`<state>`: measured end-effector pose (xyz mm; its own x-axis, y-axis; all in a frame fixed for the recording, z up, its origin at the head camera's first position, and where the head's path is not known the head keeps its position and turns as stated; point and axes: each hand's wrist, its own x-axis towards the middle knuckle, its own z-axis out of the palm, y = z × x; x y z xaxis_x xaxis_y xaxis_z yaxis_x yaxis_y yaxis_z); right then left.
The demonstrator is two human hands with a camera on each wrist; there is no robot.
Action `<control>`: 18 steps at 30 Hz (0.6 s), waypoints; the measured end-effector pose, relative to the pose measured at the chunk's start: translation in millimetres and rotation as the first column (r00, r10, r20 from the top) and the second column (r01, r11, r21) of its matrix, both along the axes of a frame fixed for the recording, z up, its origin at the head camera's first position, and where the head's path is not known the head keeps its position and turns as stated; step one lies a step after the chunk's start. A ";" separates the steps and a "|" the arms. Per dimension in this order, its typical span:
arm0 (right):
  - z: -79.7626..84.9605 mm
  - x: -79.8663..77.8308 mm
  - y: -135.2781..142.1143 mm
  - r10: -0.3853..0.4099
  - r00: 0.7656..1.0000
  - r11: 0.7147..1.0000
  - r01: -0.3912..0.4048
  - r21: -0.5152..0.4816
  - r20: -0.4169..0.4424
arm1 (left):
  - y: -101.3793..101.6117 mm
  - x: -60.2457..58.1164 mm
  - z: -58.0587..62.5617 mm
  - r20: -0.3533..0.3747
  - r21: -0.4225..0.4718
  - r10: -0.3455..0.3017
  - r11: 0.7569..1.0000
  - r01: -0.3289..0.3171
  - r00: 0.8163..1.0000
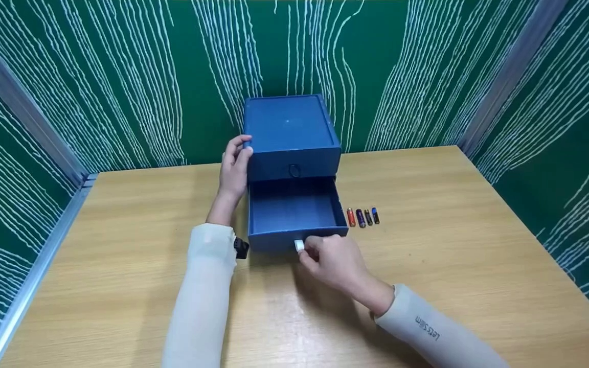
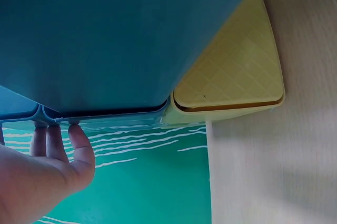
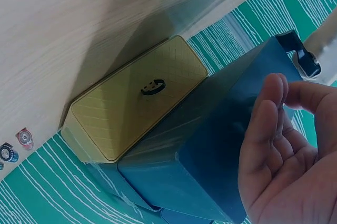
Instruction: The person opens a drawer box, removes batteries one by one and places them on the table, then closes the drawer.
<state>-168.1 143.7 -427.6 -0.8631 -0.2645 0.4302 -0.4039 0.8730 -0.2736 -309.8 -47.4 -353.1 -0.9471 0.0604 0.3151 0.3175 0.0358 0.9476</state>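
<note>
A blue drawer unit (image 1: 292, 122) stands at the back of the table, its top drawer closed and the blue drawer (image 1: 294, 207) below pulled out, showing its bare floor. My right hand (image 1: 336, 260) is at the pulled-out drawer's front, pinching its small white handle (image 1: 299, 246). In the right wrist view the right hand's curled fingers (image 3: 263, 129) hide that handle. My left hand (image 1: 234, 167) rests against the unit's left side near the top drawer. In the left wrist view the left hand's fingertips (image 2: 76, 132) touch the unit's edge.
Several small batteries (image 1: 360, 217) lie in a row right of the pulled-out drawer. A yellow drawer (image 3: 138, 100) with a dark ring handle (image 3: 153, 87) sits lowest, beneath the blue one. Behind the wooden table (image 1: 120, 245) stands a green, white-streaked wall (image 1: 218, 76).
</note>
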 end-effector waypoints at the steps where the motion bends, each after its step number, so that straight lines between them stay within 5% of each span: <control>1: 0.1 -0.1 -0.4 -0.002 1.000 1.000 0.002 0.000 0.000 | -0.2 -0.5 -0.5 -0.002 0.002 -0.001 1.000 0.001 1.000; 11: 3.2 -3.0 -5.9 -0.037 0.999 0.999 0.037 0.013 0.021 | -2.4 -18.5 -16.9 -0.008 0.005 0.021 1.000 -0.021 1.000; 18: 3.4 -7.8 -9.1 -0.041 0.999 0.999 0.040 0.012 0.012 | -1.6 -16.9 -14.3 0.005 0.009 0.009 1.000 -0.009 1.000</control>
